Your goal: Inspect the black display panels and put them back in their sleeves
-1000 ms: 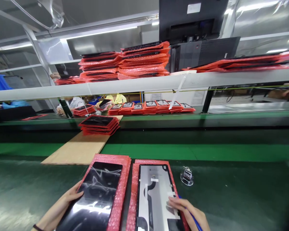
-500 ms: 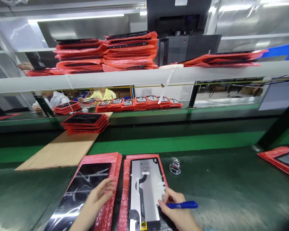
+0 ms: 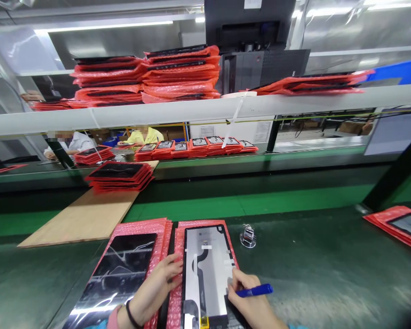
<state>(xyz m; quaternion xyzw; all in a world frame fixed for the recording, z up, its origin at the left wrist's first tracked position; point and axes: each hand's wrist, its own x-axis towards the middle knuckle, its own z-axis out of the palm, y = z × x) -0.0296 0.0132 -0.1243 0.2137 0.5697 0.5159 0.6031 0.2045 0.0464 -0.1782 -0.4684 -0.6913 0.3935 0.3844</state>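
Grey panel [image 3: 205,267], back side up, lies on red bubble wrap [image 3: 180,233] at the near middle of the green bench [image 3: 311,274], just right of a dark screen [image 3: 123,265]. The left hand [image 3: 157,288] rests on its left edge, fingers loosely apart, gripping nothing. The right hand [image 3: 250,306] sits at its right edge, fingers pinched round a blue pen [image 3: 256,290]. Pressed hard, the pen could scratch the panel or skid it across the wrap.

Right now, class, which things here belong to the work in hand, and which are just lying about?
In hand: blue pen in the right hand; back-up display panel on red bubble wrap, touched by the left hand; glossy panel beside it.
Lying about: small metal item on a clear disc; wooden board; stack of wrapped panels on it; wrapped panel far right.
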